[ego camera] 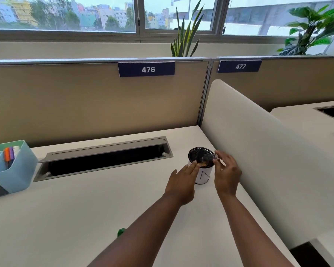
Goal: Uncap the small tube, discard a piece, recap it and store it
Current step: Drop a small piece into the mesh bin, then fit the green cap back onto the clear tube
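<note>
A small clear tube (207, 158) lies tilted over the mouth of a black mesh cup (199, 153) that has a white label on its side. My right hand (227, 174) pinches the tube's right end, mouth pointing down into the cup. My left hand (182, 181) rests against the cup's left side with fingers stretched flat, fingertips at the rim near the tube's open end. Brownish bits show inside the cup below the tube. I cannot tell where the tube's cap is.
A white desk (85, 218) holds an open cable tray (104, 160) at the back and a teal organiser (17, 170) with markers at the left. A white curved divider (258, 151) stands right of the cup. A small green object (121, 232) peeks out beside my left forearm.
</note>
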{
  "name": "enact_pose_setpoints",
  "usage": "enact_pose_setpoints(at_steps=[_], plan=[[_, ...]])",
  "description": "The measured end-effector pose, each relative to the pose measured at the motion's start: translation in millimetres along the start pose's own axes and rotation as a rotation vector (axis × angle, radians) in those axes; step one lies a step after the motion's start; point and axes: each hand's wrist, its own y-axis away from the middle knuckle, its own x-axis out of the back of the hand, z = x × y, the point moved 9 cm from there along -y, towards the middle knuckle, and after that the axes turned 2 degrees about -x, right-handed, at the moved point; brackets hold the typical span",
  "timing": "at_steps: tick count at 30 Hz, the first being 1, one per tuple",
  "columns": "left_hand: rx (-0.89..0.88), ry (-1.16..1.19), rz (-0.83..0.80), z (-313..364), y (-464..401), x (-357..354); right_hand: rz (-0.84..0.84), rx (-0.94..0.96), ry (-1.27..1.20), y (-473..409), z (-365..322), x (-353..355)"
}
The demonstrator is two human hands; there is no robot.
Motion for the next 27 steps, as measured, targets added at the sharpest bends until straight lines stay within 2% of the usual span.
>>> enact_pose_setpoints(at_steps=[5, 8, 10, 14, 17, 20, 22, 25, 27], plan=[[-0.035, 0.025, -0.018, -0.2, -1.7, 8.0, 0.142, -0.26, -0.202, 4.5, 13.1, 12.6], [-0.016, 0.206, 0.067, -4.9, 5.3, 23.6, 0.156, -0.471, -0.372, 13.1, 20.5, 8.4], [0.083, 0.46, 0.182, -18.0, 14.6, 40.7, 0.098, -0.595, -0.554, 23.0, 16.7, -4.6], [0.35, 1.209, 0.329, -49.5, 40.8, 55.8, -0.14, -0.772, -0.811, 52.9, -9.4, -43.6], [0.435, 1.449, 0.417, -68.3, 63.9, 61.7, -0.298, -0.828, -0.872, 80.6, -32.2, -68.2], [0.469, 1.5, 0.535, -92.2, 91.0, 73.5, -0.448, -0.803, -0.857, 103.8, -55.1, -89.1], [0.473, 1.447, 0.602, -108.4, 107.6, 86.3, -0.527, -0.715, -0.695, 115.1, -63.3, -98.2], [0.461, 1.362, 0.675, -132.9, 133.7, 105.8, -0.685, -0.365, -0.21, 130.0, -78.5, -108.8], [0.472, 1.32, 0.698, -146.4, 147.2, 112.6, -0.89, -0.109, 0.09, 152.3, -86.5, -123.1]])
